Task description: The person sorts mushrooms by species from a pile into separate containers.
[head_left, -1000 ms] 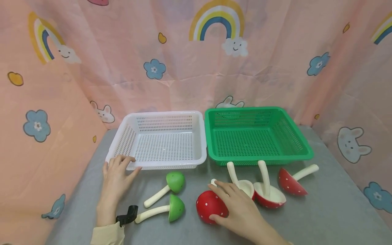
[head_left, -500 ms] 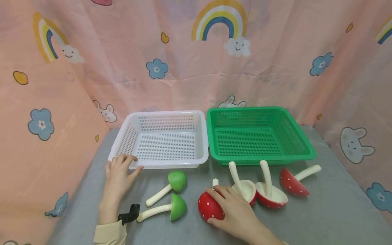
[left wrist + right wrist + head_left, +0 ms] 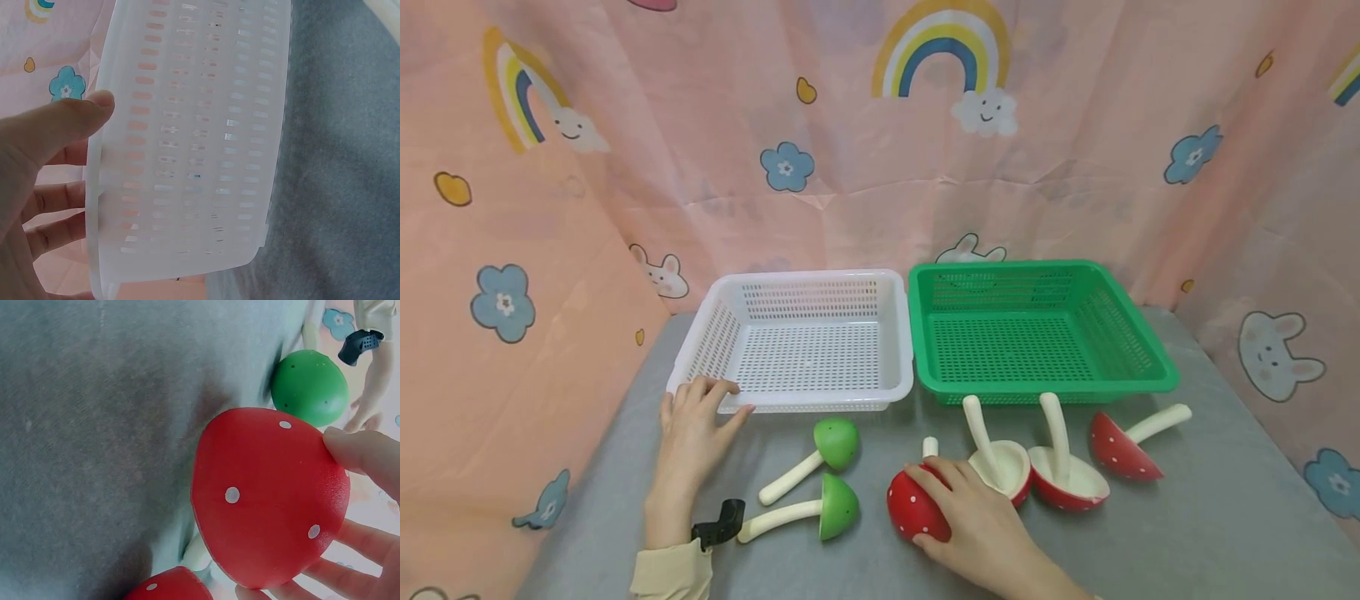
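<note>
My left hand (image 3: 691, 433) is at the near left corner of the white basket (image 3: 820, 402), fingers over the rim. In the left wrist view the thumb lies on the outer side of the basket's rim (image 3: 94, 212), with the fingers passing behind it. My right hand (image 3: 973, 521) grips the red, white-dotted cap of a toy mushroom (image 3: 913, 504) from its right. Thumb and fingers curve round this cap (image 3: 269, 494) in the right wrist view. Its pale stem shows just beyond the fingers. Two green-capped toy mushrooms, one (image 3: 837, 442) behind the other (image 3: 838, 507), lie between my hands.
Beside the white basket stands a green basket (image 3: 1045, 390). Three more red toy mushrooms lie before it: one (image 3: 1011, 467) close to my right hand, one (image 3: 1067, 492) next to it, one (image 3: 1123, 450) farther right. A patterned pink curtain (image 3: 850, 225) hangs behind.
My right hand has shifted slightly left and closer around the red cap. The left hand stays at the basket's corner. The whole head view has drifted slightly.
</note>
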The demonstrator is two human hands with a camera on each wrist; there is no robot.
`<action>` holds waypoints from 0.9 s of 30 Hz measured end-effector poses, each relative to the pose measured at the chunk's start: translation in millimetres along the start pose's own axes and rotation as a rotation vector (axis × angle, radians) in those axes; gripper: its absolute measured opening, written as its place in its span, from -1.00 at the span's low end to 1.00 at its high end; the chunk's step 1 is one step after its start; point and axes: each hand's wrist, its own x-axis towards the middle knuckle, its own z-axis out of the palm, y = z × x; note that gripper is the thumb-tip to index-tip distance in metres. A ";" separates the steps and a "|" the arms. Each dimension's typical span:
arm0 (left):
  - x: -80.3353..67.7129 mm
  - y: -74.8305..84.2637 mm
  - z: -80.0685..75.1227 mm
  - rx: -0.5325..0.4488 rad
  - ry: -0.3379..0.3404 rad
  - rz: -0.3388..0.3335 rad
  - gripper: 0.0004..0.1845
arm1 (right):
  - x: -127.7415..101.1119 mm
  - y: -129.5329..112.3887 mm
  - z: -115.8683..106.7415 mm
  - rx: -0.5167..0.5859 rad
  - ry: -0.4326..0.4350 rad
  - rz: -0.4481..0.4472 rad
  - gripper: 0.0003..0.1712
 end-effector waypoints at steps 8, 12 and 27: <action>0.2 -0.2 0.7 0.006 0.003 0.003 -0.70 | -1.2 0.2 -1.5 -0.058 0.112 -0.042 -0.13; 0.1 -0.2 0.9 0.008 0.007 0.001 -0.70 | -0.9 -1.2 -5.7 -0.051 0.121 -0.047 -0.13; -0.5 0.2 0.8 0.004 0.004 -0.006 -0.70 | 2.4 -6.7 -22.7 -0.072 0.201 -0.113 -0.15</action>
